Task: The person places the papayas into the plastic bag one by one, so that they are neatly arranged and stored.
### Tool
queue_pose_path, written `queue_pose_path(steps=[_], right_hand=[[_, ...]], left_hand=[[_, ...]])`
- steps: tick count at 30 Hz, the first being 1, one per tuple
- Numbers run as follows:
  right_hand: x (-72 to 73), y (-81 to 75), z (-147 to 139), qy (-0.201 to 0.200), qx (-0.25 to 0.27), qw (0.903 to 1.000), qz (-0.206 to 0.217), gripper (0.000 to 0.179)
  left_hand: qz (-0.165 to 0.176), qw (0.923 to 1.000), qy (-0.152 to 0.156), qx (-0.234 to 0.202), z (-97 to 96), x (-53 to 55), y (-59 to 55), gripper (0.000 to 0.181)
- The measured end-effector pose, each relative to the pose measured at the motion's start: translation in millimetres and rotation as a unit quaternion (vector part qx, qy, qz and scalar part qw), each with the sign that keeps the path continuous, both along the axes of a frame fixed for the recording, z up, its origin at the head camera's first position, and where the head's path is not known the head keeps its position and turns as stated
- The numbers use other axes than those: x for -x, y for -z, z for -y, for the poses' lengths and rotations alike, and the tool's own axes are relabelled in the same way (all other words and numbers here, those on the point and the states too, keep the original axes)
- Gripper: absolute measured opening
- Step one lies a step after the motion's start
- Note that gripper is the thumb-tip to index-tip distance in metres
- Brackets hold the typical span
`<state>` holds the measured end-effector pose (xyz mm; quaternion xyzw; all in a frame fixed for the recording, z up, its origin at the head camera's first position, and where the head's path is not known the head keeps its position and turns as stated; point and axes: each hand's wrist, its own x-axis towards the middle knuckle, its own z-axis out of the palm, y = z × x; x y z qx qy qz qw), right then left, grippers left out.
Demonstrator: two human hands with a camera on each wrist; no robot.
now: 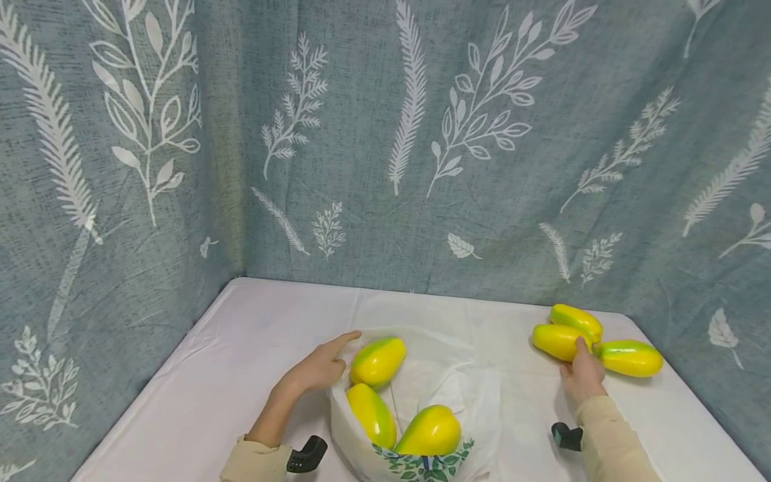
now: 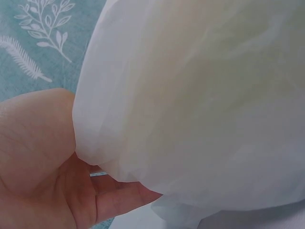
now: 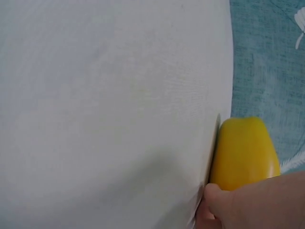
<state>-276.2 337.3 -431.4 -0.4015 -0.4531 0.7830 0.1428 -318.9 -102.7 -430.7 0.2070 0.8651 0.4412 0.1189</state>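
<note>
A white, thin plastic bag (image 1: pixel 482 408) with a printed tree stands open at the front middle of the table. Inside it lie three yellow-green papayas, one near the back (image 1: pixel 378 361), two closer to the front. My left hand (image 1: pixel 322 367) holds the bag's left rim; in the left wrist view the bag (image 2: pixel 190 119) passes between thumb and fingers, partly hiding them. On the right, my right hand (image 1: pixel 584 373) grips a papaya (image 1: pixel 554 340) by its near end, thumb on top. Two more papayas, one behind (image 1: pixel 576 323) and one to the right (image 1: pixel 630 358), lie beside it.
A white cloth covers the table (image 1: pixel 259 314). Teal leaf-patterned curtains (image 1: pixel 361 201) hang along its back and both sides. Black wrist devices, left (image 1: pixel 307 455) and right (image 1: pixel 566 436), sit below the hands.
</note>
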Motion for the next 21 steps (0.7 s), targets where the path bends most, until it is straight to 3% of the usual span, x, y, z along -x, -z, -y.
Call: queue_pose_path(steps=[10,21], right_hand=[[13.8,3.3,0,0.055,-0.016,0.9983,-0.005,0.081],[17.0,6.9,-1,0.036,-0.066,0.9968,0.026,0.084]], left_hand=[[0.007,1.0000,-0.006,-0.001,0.4,-0.1,1.0,0.059],[0.009,0.9999,-0.011,0.002,1.1,1.0,2.5,0.057]])
